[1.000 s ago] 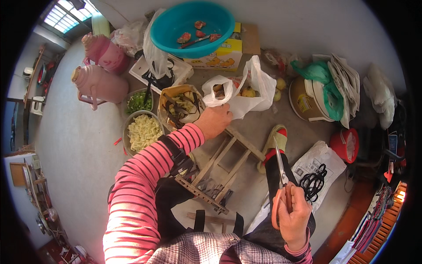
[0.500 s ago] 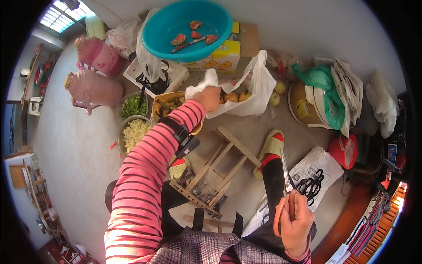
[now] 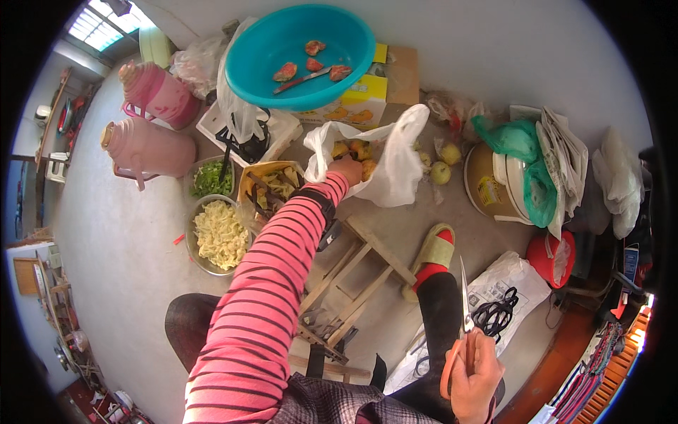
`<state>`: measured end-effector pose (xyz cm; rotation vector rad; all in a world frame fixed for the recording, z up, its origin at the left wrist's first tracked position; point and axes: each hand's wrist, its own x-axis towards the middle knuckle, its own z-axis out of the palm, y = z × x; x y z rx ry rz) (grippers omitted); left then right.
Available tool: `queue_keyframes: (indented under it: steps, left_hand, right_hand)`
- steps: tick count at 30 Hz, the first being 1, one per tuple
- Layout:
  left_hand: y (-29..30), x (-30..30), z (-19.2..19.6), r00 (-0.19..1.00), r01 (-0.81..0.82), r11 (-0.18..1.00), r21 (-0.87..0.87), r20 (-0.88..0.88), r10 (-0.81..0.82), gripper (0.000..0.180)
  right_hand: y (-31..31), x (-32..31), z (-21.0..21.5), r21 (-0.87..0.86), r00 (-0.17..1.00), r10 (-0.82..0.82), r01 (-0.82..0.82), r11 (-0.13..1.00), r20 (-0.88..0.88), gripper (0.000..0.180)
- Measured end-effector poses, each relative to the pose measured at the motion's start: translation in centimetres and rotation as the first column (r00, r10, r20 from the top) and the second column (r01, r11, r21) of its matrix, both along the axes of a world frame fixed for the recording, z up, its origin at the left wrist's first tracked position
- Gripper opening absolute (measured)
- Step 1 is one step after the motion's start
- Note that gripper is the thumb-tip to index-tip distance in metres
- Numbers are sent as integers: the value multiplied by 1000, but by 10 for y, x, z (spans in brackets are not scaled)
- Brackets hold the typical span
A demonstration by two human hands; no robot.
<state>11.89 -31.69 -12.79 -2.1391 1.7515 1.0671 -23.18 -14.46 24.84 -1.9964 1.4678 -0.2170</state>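
Note:
My left hand (image 3: 346, 170) reaches into a white plastic bag (image 3: 397, 169) on the floor, among yellow-orange round fruits (image 3: 361, 149). Its fingertips are hidden between the bag and the fruit, so their grip does not show. At the lower right, my right hand (image 3: 476, 374) is closed around a pair of scissors (image 3: 465, 311) with orange handles, the blades pointing up and away from me. A wooden stool (image 3: 360, 283), tipped over or on its side, lies between my feet, below the bag.
Behind the bag, a teal basin (image 3: 247, 81) holds several reddish chunks and a knife (image 3: 302, 80). Bowls of chopped greens (image 3: 210, 178) and pale vegetable pieces (image 3: 220, 233) stand left of my arm, near two pink thermos flasks (image 3: 152, 145). A tan bucket (image 3: 480, 185) stands to the right.
My left hand has gone from above the bag's left edge down among the fruit, and the bag's near-left rim now stands up around it. The right hand still grips the scissors.

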Motion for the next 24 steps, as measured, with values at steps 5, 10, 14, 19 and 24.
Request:
queue_keyframes:
  steps: [5,10,14,19,24]
  left_hand:
    - [8,-6,-41,958,-287,908,-305,-101,269,58]
    - [0,4,7,992,-128,978,-163,-34,124,37]
    - [16,8,99,894,-374,764,-526,-425,145,18]
    - [74,38,270,925,-290,422,-859,-365,-107,19]
    - [170,53,346,968,-219,341,-914,-248,-43,13]
  right_hand:
    - [0,-2,3,32,1000,-8,9,999,-12,32]
    - [2,-6,5,36,1000,-1,1,999,16,36]
    - [5,-1,-8,-2,989,-18,19,1000,143,31]
    - [12,0,-4,6,984,-29,28,1000,175,27]
    - [18,8,-6,-39,976,-6,15,999,218,24]
